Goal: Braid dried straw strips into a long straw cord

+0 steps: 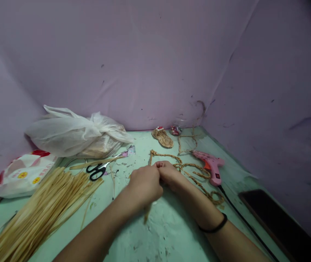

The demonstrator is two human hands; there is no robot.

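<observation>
Two bare hands are meeting at frame centre, over the bench (160, 236). Left hand (146, 185) is making a fist, knuckles up, apparently holding the braided cord (182, 166); a loose strip end (146, 214) is poking out just below. Right hand (168, 173) is pressing thumb and fingertips up against the left; its contents aren't showing, so can't tell what that grip is holding. Cord is bending at a corner just above the hands, then looping slackly right of centre.

Step is looking like fingertip work on the cord. Doing it well is probably meaning: pinching close to the working spot, keeping tension even, keeping strips flat, leaving the loops free so nothing is tugging.

Edges: glue gun (212, 163) is lying right of centre, nozzle pointing left, close to the loops; can't tell if it's heating. Its cable (239, 214) is trailing to the lower right, beside the right forearm, so a wide sweep that way is risking a snag. Dark slab (275, 222) is lying beyond it. Scissors (102, 168) are resting left of centre, a fibre bundle (43, 207) is filling the lower left. Small woven slipper (164, 139) is sitting toward the back wall (144, 54). Clearest room is showing lower centre, between the forearms.
</observation>
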